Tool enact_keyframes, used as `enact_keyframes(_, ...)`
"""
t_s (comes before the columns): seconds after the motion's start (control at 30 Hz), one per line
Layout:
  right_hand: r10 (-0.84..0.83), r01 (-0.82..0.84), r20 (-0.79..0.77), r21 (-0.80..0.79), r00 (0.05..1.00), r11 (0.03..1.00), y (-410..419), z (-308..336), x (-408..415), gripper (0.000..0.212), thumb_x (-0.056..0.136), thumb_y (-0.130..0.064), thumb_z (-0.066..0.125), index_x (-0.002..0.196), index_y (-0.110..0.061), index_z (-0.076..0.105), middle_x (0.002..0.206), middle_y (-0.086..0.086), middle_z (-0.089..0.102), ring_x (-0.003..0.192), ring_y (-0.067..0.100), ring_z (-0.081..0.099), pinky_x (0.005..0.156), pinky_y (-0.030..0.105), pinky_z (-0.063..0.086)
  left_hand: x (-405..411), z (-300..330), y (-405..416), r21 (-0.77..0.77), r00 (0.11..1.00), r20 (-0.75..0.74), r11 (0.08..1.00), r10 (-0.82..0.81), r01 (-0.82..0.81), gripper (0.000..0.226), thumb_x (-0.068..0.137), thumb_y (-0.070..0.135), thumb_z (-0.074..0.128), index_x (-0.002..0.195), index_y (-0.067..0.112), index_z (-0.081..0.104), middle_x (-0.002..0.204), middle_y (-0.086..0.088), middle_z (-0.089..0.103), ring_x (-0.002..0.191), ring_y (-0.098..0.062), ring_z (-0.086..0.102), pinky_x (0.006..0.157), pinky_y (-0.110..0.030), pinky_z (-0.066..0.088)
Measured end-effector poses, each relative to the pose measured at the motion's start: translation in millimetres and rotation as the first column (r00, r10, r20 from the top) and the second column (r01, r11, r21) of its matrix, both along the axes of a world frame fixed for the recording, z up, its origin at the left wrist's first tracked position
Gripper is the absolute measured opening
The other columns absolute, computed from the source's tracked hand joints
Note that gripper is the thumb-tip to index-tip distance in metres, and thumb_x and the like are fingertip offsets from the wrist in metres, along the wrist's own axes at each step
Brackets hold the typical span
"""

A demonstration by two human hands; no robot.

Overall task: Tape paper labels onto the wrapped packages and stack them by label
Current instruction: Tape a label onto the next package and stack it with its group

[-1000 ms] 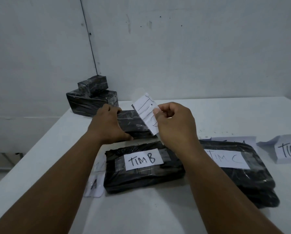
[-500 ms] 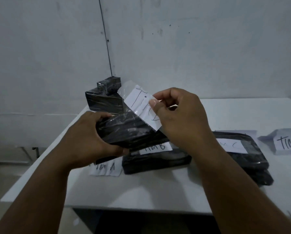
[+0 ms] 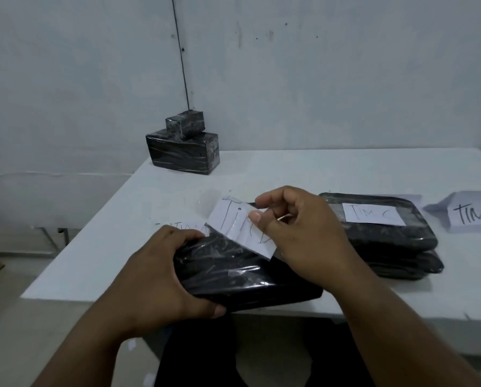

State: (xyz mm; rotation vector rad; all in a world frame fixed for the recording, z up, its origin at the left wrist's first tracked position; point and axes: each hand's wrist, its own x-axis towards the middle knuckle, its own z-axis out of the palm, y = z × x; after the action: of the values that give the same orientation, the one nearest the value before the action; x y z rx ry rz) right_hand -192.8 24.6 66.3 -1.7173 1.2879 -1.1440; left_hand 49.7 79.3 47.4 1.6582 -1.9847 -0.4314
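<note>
Head view shows my left hand (image 3: 161,277) gripping a black wrapped package (image 3: 242,277) over the near edge of the worktop (image 3: 289,169), while my right hand (image 3: 298,233) pinches a paper label (image 3: 233,227) with clear tape just above it. I think the tape could stick crooked or wrinkle if I press too soon. The package looks shiny, dark and soft.
</note>
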Motion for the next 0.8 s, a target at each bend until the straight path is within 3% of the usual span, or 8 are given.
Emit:
enact_keyframes(0.1, 0.016, -0.016, 0.010, 0.051, 1.000, 0.999, 0, -13, -2, 0.013, 0.088, -0.041, 0.079, 0.098, -0.038, 0.071, 0.085, -0.013, 0.074, 0.073, -0.001, 0.069, 0.058, 0.014, 0.047, -8, -11, 0, 0.024, 1.000, 0.021, 1.000, -0.009, 0.008, 0.112, 0.027, 0.076, 0.087, 0.129, 0.050, 0.049, 0.115, 0.032, 0.049, 0.104, 0.009, 0.055, 0.083, -0.013, 0.046)
enact_keyframes(0.2, 0.027, -0.028, 0.011, 0.086, 1.000, 0.996, -3, -21, -4, 0.017, 0.087, -0.042, 0.080, 0.100, -0.037, 0.071, 0.084, -0.011, 0.075, 0.072, 0.002, 0.070, 0.063, 0.022, 0.051, -15, -19, -5, 0.043, 0.999, 0.049, 0.999, -0.007, 0.005, 0.106, 0.028, 0.079, 0.085, 0.123, 0.047, 0.050, 0.112, 0.030, 0.048, 0.100, 0.006, 0.056, 0.077, -0.011, 0.045)
enact_keyframes(0.33, 0.023, -0.030, 0.048, 0.137, 0.999, 0.990, -8, -29, -9, 0.022, 0.083, -0.043, 0.083, 0.100, -0.037, 0.070, 0.084, -0.013, 0.078, 0.078, 0.002, 0.074, 0.069, 0.023, 0.053, -21, -30, -14, 0.049, 0.997, 0.075, 0.999, 0.017, -0.021, 0.090, 0.026, 0.083, 0.082, 0.098, 0.044, 0.048, 0.100, 0.031, 0.041, 0.092, 0.008, 0.050, 0.060, -0.011, 0.040)
enact_keyframes(0.4, 0.013, -0.025, 0.077, 0.152, 0.997, 0.988, -11, -34, -12, 0.024, 0.082, -0.043, 0.084, 0.100, -0.037, 0.071, 0.086, -0.015, 0.078, 0.080, 0.000, 0.074, 0.071, 0.023, 0.051, -24, -36, -19, 0.046, 0.998, 0.056, 0.999, 0.018, -0.020, 0.089, 0.025, 0.081, 0.084, 0.096, 0.048, 0.043, 0.101, 0.034, 0.040, 0.095, 0.012, 0.049, 0.059, -0.011, 0.041)
enact_keyframes(0.53, -0.012, -0.006, 0.111, 0.162, 0.994, 0.987, -16, -45, -14, 0.027, 0.079, -0.044, 0.086, 0.101, -0.037, 0.071, 0.089, -0.020, 0.077, 0.086, -0.004, 0.072, 0.080, 0.026, 0.050, -23, -45, -27, 0.040, 1.000, -0.002, 0.999, 0.016, -0.016, 0.103, 0.025, 0.079, 0.086, 0.115, 0.047, 0.048, 0.109, 0.033, 0.044, 0.099, 0.010, 0.054, 0.070, -0.012, 0.049)
enact_keyframes(0.63, -0.025, 0.007, 0.111, 0.156, 0.994, 0.988, -19, -51, -14, 0.028, 0.078, -0.046, 0.086, 0.101, -0.038, 0.071, 0.090, -0.020, 0.078, 0.091, -0.004, 0.071, 0.084, 0.028, 0.051, -23, -50, -28, 0.018, 0.998, -0.060, 0.999, 0.028, -0.027, 0.106, 0.024, 0.077, 0.088, 0.118, 0.048, 0.048, 0.116, 0.032, 0.045, 0.103, 0.008, 0.055, 0.079, -0.015, 0.053)
enact_keyframes(0.8, -0.046, 0.032, 0.111, 0.126, 0.993, 0.992, -21, -56, -14, 0.029, 0.077, -0.048, 0.086, 0.102, -0.039, 0.071, 0.092, -0.022, 0.076, 0.093, -0.005, 0.071, 0.087, 0.030, 0.053, -22, -54, -24, -0.031, 0.997, -0.049, 0.998, 0.051, -0.052, 0.123, 0.025, 0.082, 0.084, 0.135, 0.041, 0.045, 0.142, 0.026, 0.028, 0.124, 0.010, 0.037, 0.094, -0.014, 0.041)
